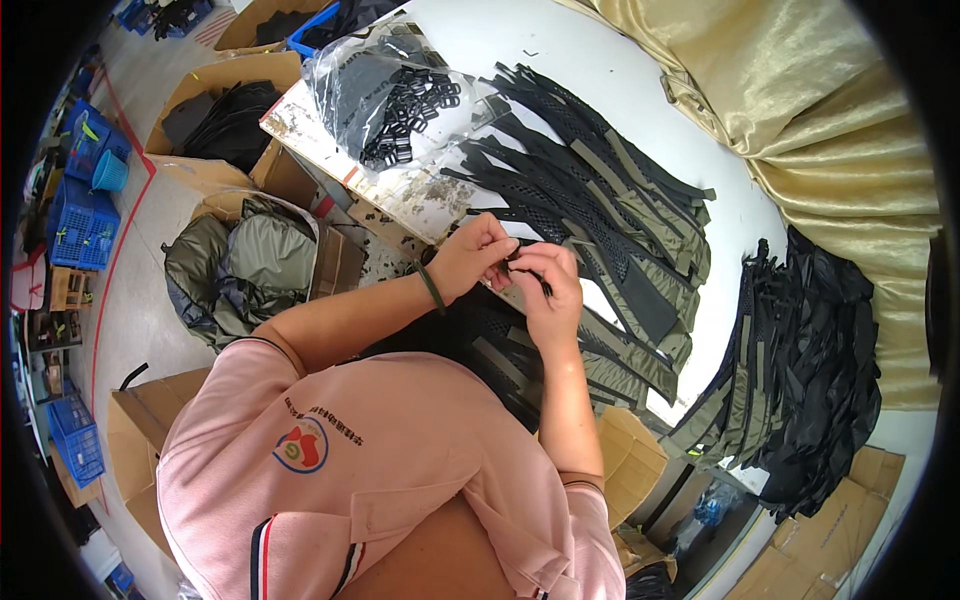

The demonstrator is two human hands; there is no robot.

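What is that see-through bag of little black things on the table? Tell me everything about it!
The clear plastic bag lies on the white table, near its far left corner. It is thin, shiny and crinkled, and full of small black plastic buckles, heaped and tangled. It looks loosely open, slumped on its side. Its right edge lies against the row of black and olive straps. Neither hand touches it; the left hand and right hand work lower down.

Sewing or bag-making workshop. White counter [640,90] stacked with black and olive strap pieces [610,210]; bag of plastic buckles [400,95]; cardboard boxes [215,105], blue crates [80,225] on floor.
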